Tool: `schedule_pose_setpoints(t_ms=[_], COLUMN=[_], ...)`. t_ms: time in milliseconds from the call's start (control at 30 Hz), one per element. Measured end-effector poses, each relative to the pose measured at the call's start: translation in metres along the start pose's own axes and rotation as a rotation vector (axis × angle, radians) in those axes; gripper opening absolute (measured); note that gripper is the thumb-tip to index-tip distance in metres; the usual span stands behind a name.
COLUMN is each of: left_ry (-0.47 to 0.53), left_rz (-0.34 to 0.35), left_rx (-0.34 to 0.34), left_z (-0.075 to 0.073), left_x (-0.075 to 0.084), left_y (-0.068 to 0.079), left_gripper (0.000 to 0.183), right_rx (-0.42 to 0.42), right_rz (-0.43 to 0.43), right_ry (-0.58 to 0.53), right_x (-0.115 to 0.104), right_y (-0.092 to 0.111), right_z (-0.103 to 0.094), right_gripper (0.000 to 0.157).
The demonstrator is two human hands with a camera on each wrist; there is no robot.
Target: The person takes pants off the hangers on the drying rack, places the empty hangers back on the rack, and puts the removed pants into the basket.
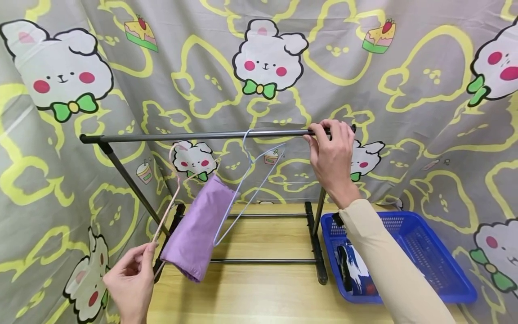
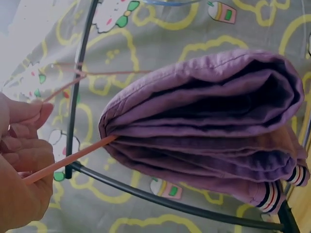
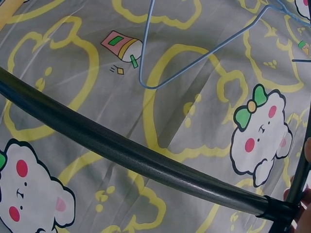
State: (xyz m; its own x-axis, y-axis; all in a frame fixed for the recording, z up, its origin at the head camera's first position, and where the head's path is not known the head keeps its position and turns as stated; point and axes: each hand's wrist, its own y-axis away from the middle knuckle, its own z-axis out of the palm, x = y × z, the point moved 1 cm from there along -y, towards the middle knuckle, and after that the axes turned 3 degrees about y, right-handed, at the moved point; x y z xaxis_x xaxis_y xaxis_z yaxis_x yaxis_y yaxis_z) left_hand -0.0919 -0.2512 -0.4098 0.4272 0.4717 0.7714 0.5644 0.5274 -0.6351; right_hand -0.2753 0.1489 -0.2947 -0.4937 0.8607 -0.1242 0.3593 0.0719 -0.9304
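My left hand [image 1: 131,279] pinches one lower corner of a pink wire hanger [image 1: 167,211]. A folded purple garment [image 1: 200,229] hangs over this hanger; in the left wrist view its layers and striped cuffs [image 2: 272,196] show. The hanger's hook appears just under the top bar [image 1: 182,136] of a dark metal rack. At the bar's right end, my right hand [image 1: 333,157] holds on with fingers curled over it; only its fingertips enter the right wrist view. Between the hands, a blue wire hanger [image 1: 252,163] hangs from the bar with nothing on it.
On the wooden table [image 1: 259,292] to the right stands a blue plastic basket [image 1: 453,283] with dark, white-patterned cloth [image 1: 356,267] inside, partly behind my right sleeve [image 1: 388,252]. A printed curtain [image 1: 340,40] encloses the back and sides. The rack's feet [image 1: 315,243] rest on the table.
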Motion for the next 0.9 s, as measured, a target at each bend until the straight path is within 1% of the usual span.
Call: schedule_pose_setpoints(t_ms=[133, 267, 467, 633, 733, 900], left_ry=[-0.004, -0.004, 0.037, 0.078, 0.103, 0.115], left_rz=[0.010, -0.001, 0.010, -0.016, -0.026, -0.009], left_rx=[-0.024, -0.075, -0.127, -0.171, -0.209, -0.262], left_z=[-0.002, -0.004, -0.003, 0.001, 0.001, 0.003], left_x=[-0.007, -0.013, -0.019, -0.026, -0.029, -0.031], left_y=[0.007, 0.013, 0.024, 0.035, 0.041, 0.048], left_gripper=[0.002, 0.005, 0.010, 0.015, 0.019, 0.023], right_rx=[0.014, 0.025, 0.030, 0.019, 0.013, 0.000], right_rz=[0.012, 0.019, 0.022, 0.012, 0.013, 0.003], right_ry=[-0.012, -0.024, -0.027, -0.010, -0.005, 0.004], right_x=[0.000, -0.001, -0.001, -0.001, -0.001, -0.002], right_y=[0.000, 0.001, 0.001, 0.000, 0.000, -0.001], right_z=[0.000, 0.001, 0.001, 0.001, 0.001, -0.001], right_gripper=[0.026, 0.025, 0.024, 0.028, 0.028, 0.027])
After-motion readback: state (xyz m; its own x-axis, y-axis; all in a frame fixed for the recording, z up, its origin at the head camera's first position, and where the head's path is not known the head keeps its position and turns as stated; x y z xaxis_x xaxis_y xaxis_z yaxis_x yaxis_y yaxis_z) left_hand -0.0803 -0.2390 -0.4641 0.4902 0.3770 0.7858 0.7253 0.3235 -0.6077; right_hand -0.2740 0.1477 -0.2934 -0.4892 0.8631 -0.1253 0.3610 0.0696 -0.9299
